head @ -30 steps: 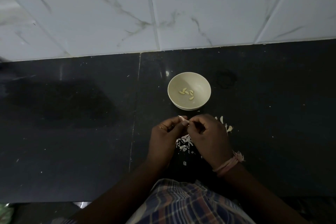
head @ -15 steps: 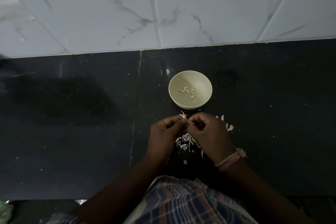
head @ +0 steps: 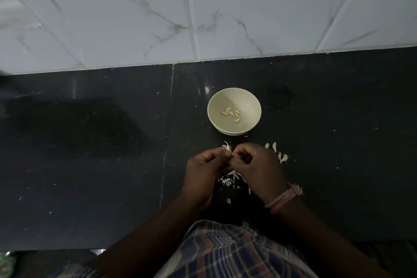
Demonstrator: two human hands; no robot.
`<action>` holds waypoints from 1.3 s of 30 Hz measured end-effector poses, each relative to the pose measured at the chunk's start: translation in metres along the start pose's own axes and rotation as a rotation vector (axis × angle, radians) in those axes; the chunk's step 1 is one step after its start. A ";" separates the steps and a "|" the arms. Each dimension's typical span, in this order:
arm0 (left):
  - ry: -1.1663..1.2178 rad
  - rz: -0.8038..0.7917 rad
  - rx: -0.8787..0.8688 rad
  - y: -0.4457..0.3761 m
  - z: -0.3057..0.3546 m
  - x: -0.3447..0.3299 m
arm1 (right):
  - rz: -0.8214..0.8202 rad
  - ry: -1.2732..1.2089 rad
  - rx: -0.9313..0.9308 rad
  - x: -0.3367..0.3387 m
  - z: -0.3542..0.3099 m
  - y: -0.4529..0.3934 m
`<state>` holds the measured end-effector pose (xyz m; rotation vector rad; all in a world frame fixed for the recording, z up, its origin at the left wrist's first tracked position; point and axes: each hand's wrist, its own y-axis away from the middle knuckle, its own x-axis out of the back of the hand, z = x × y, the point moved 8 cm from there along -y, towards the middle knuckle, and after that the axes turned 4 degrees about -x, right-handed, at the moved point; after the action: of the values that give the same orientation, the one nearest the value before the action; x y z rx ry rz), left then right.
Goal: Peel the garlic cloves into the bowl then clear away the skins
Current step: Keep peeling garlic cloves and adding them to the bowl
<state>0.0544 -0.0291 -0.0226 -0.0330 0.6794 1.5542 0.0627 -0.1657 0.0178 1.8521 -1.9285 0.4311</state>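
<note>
A small cream bowl (head: 248, 101) stands on the black counter and holds several peeled garlic cloves (head: 231, 114). Just in front of it my left hand (head: 204, 172) and my right hand (head: 256, 168) meet fingertip to fingertip, both pinching one garlic clove (head: 227, 147) whose white skin sticks up between them. Loose skins (head: 230, 179) lie on the counter under my hands. A few unpeeled cloves (head: 281, 157) sit to the right of my right hand.
The black stone counter (head: 90, 165) runs left and right, with a seam left of the bowl. A white marbled tile wall (head: 203, 11) rises behind it. My checked shirt fills the bottom edge.
My hands stay together on the clove, and a strip of skin now stands up a little higher between the fingertips. The bowl has not moved.
</note>
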 end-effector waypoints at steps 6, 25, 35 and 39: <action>-0.016 -0.023 0.014 0.000 -0.003 -0.001 | 0.009 0.021 -0.034 0.003 0.002 -0.001; 0.018 -0.007 0.083 0.001 -0.003 0.005 | 0.011 -0.179 -0.124 0.002 0.012 0.012; -0.062 -0.039 0.087 0.010 0.002 0.000 | -0.058 -0.061 -0.140 0.000 0.014 0.006; -0.033 -0.046 0.113 0.010 0.001 -0.001 | -0.059 -0.032 -0.129 -0.005 0.013 0.007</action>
<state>0.0456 -0.0293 -0.0177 0.0609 0.7348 1.4676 0.0542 -0.1673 0.0044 1.8383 -1.8706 0.2538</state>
